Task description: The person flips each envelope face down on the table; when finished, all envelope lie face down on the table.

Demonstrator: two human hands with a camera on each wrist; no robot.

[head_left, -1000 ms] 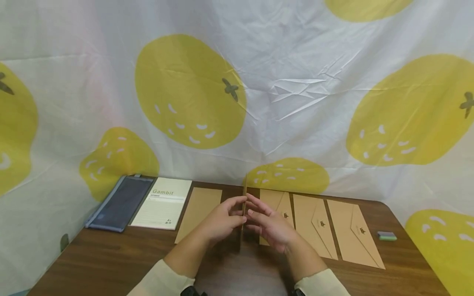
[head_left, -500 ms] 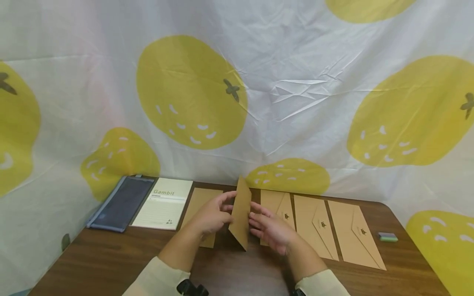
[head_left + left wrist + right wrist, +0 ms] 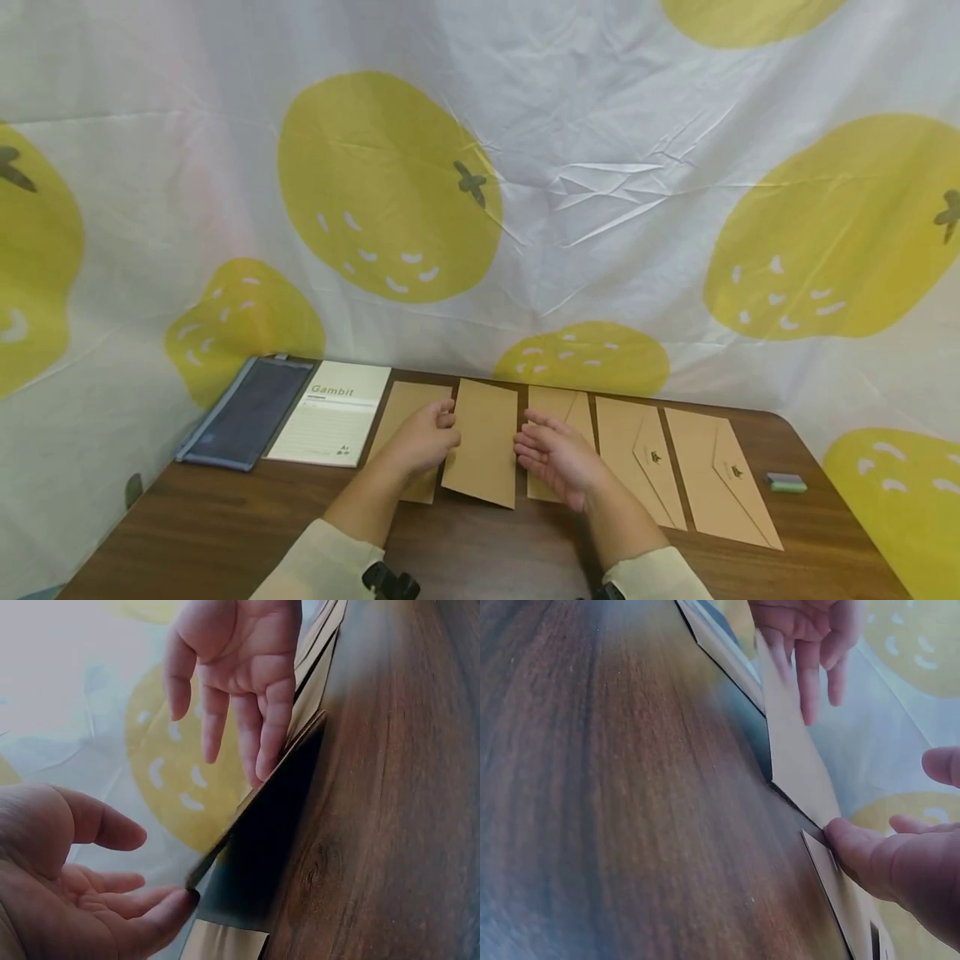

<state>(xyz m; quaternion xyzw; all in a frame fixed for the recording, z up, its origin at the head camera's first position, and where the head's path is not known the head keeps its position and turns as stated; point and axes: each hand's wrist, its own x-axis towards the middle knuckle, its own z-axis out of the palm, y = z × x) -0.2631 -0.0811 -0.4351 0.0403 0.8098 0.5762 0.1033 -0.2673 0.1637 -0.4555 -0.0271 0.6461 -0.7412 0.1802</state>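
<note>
A brown kraft envelope (image 3: 483, 442), plain face up, lies tilted between my hands at the middle of the table. Its left edge is raised off the wood, with a dark gap below. My left hand (image 3: 426, 435) is at that raised edge; in the left wrist view its fingertips (image 3: 180, 904) touch the edge while the thumb stays apart. At the lower right edge is my right hand (image 3: 558, 458), its fingers extended and the fingertips (image 3: 840, 829) close to or touching the envelope. A flapped envelope (image 3: 551, 400) lies partly hidden under the right hand.
Another plain envelope (image 3: 408, 400) lies to the left, then a white Gambit notepad (image 3: 326, 425) and a dark blue mesh pouch (image 3: 247, 417). Two crown-marked envelopes (image 3: 637, 458) and a small eraser-like block (image 3: 786, 482) lie right. A patterned curtain (image 3: 585, 275) hangs behind the table.
The envelope has turned from standing on edge to lying almost flat, leaning over to the left with its plain face up. My left hand has moved left; the right hand has shifted slightly right.
</note>
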